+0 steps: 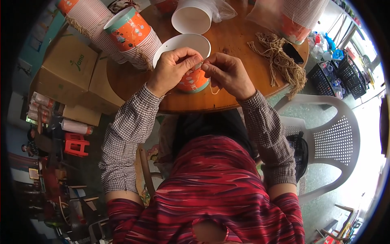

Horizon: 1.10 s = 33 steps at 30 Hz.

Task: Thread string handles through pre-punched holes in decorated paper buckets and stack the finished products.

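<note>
An orange paper bucket (pixel 193 82) with a white inside and teal bands stands near the table's front edge. My left hand (pixel 174 70) is closed in a pinch at its near rim, fingertips on a thin tan cord. Close beside it, my right hand (pixel 231 74) pinches the same cord (pixel 214 90), part of which dangles below the fingers in front of the bucket. The fingertips nearly meet, and they hide where the cord meets the bucket wall.
Nested stacks of orange buckets (pixel 132 34) lean at the left of the round wooden table (pixel 231 36). A white bucket (pixel 191 18) lies on its side behind. A bundle of tan cords (pixel 280 61) hangs over the right edge. A plastic chair (pixel 333 142) stands at right, cardboard boxes (pixel 69 67) at left.
</note>
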Each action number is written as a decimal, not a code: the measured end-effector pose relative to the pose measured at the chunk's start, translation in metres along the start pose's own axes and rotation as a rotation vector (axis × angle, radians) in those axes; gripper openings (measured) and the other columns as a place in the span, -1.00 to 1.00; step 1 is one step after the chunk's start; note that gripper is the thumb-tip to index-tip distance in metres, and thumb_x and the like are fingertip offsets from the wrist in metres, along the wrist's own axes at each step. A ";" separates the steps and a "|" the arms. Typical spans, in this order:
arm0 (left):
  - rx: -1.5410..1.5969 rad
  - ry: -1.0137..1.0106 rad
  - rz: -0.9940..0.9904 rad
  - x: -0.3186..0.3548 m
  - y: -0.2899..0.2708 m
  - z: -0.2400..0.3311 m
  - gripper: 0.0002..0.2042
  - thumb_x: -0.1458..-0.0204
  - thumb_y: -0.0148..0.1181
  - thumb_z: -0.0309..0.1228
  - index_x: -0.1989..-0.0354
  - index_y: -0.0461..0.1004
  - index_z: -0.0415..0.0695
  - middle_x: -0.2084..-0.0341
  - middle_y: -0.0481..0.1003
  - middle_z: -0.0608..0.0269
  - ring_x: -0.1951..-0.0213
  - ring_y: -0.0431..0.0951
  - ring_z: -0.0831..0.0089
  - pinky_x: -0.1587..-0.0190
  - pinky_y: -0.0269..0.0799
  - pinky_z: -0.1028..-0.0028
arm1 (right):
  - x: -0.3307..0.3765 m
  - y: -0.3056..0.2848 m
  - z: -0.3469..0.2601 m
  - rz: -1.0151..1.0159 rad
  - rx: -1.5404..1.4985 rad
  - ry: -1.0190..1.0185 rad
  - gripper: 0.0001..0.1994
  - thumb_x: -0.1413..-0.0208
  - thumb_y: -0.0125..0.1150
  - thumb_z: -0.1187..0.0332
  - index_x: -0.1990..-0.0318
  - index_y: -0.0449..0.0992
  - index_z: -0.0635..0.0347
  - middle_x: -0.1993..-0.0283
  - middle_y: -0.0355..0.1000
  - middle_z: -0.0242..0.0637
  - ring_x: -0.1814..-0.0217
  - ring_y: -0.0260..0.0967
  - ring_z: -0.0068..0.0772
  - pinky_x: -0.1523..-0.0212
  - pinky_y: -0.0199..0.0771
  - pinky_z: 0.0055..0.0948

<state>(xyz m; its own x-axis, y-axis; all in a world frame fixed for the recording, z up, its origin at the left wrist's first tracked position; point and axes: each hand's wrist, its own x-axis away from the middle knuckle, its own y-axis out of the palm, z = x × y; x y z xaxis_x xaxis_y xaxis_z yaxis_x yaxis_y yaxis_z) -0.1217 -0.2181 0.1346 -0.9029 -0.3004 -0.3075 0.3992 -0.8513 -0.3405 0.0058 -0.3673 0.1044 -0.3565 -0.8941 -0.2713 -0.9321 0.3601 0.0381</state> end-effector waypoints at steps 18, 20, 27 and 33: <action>-0.495 0.215 0.105 -0.002 -0.019 -0.021 -0.90 -0.01 0.22 -0.50 0.32 0.51 -0.24 0.35 0.53 0.23 0.35 0.51 0.49 0.27 0.42 0.53 | -0.010 -0.021 -0.013 -0.109 0.333 0.004 -0.84 -0.13 0.16 0.38 0.24 0.51 0.30 0.48 0.43 -0.43 0.56 0.37 -0.71 0.60 0.32 -0.70; -0.542 0.293 0.160 0.002 -0.015 -0.021 -0.87 0.02 0.24 -0.51 0.29 0.52 -0.24 0.32 0.52 0.24 0.34 0.51 0.48 0.28 0.42 0.53 | -0.009 -0.020 -0.018 -0.088 0.339 0.001 -0.83 -0.09 0.15 0.41 0.23 0.53 0.33 0.50 0.47 -0.29 0.56 0.41 -0.61 0.54 0.42 -0.59; -0.148 0.082 0.066 0.001 0.010 0.008 -0.80 0.03 0.23 -0.51 0.20 0.52 -0.26 0.48 0.56 0.24 0.46 0.54 0.56 0.34 0.45 0.54 | -0.014 -0.010 -0.037 -0.024 0.373 -0.071 -0.87 -0.11 0.17 0.38 0.29 0.45 0.27 0.50 0.46 -0.31 0.59 0.40 -0.62 0.65 0.34 -0.61; -0.102 0.035 0.062 0.003 0.012 0.006 -0.91 0.00 0.19 -0.52 0.36 0.54 -0.28 0.56 0.54 0.27 0.51 0.52 0.60 0.40 0.43 0.57 | -0.011 -0.007 -0.044 -0.027 0.269 -0.066 -0.84 -0.14 0.15 0.41 0.19 0.41 0.29 0.51 0.43 -0.36 0.58 0.37 -0.67 0.63 0.30 -0.68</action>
<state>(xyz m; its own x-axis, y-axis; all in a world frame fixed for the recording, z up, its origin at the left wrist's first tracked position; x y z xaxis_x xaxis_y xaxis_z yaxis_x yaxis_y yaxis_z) -0.1205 -0.2316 0.1354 -0.8707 -0.3339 -0.3611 0.4696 -0.7827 -0.4084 0.0131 -0.3715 0.1491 -0.3189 -0.8880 -0.3314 -0.8874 0.4025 -0.2246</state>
